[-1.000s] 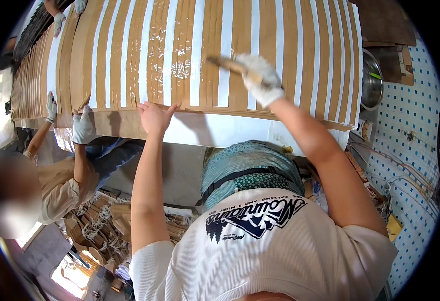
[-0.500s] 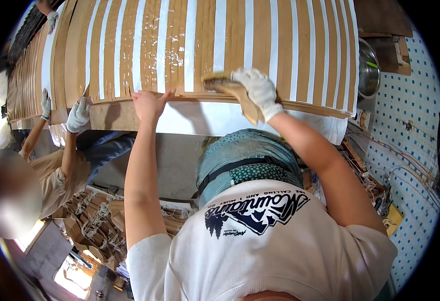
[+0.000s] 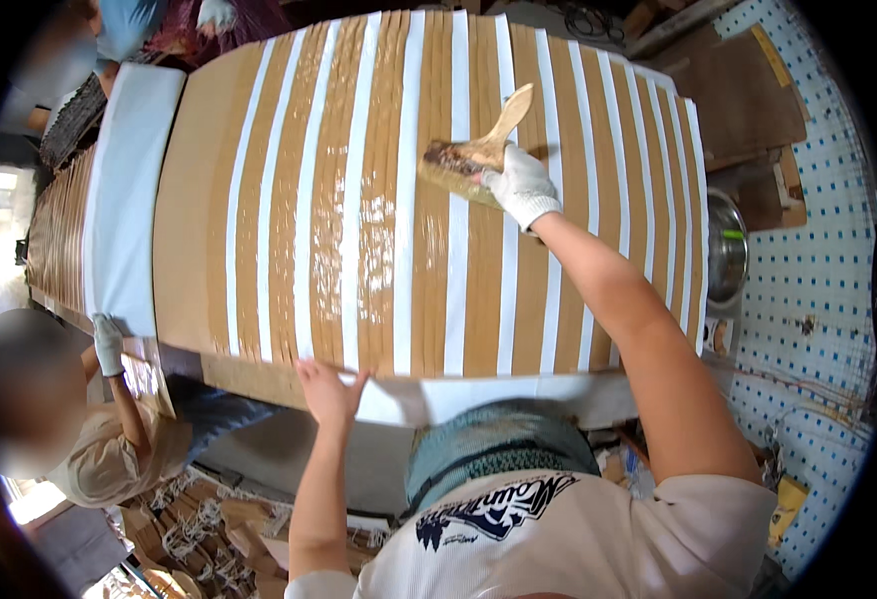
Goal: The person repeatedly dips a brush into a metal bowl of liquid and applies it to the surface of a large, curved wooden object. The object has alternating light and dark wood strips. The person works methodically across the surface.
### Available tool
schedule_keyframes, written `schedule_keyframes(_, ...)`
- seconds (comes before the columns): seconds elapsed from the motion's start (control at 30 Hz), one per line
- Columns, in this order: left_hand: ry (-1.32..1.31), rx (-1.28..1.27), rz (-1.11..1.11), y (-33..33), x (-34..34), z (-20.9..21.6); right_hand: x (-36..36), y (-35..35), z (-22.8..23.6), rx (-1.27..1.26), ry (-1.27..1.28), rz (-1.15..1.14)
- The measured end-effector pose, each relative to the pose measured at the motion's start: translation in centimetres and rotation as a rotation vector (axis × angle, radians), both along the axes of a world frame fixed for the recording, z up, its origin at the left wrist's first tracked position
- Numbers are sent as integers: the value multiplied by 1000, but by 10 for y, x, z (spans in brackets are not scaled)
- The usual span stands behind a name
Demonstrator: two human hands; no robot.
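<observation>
My right hand, in a white knit glove, grips a wide brush with a wooden handle pointing up to the right. The brush is over the middle of fanned brown cardboard sheets, which overlap in strips alternating with white bands. A glossy, wet-looking film shows on the strips left of the brush. My bare left hand rests at the near edge of the sheets, fingertips on the edge and thumb stretched out to the right.
At left, a co-worker's gloved hand touches a pale sheet. Another person's gloved hand shows at the far left. A metal bowl stands beyond the right edge. Cardboard pieces with string lie lower left.
My right hand has carried the brush from the near edge inward over the sheets, its handle now pointing away. My left hand stays at the edge. The view has shifted, showing more of the far side.
</observation>
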State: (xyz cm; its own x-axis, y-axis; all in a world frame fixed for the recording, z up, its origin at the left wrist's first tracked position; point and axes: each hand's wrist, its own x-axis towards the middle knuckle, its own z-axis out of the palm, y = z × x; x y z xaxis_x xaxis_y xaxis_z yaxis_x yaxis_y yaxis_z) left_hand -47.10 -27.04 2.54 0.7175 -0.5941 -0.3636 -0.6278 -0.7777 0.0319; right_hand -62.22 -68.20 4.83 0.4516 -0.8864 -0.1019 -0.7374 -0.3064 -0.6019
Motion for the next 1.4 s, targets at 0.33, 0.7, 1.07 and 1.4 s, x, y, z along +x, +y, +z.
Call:
schedule_keyframes(0.33,24,67,96,-9,-3,13,109,-244,-21,-367,97,-78)
schedule_keyframes(0.7,34,47,86,-3,3,4,146,-334,0,-545,-120,-92)
schedule_keyframes(1.07,36,61,118,-3,0,4,192,-309,-5,-263,-19,126)
schedule_keyframes(1.4,77,8,174,-1,-2,7,257,-255,10,-313,175,365)
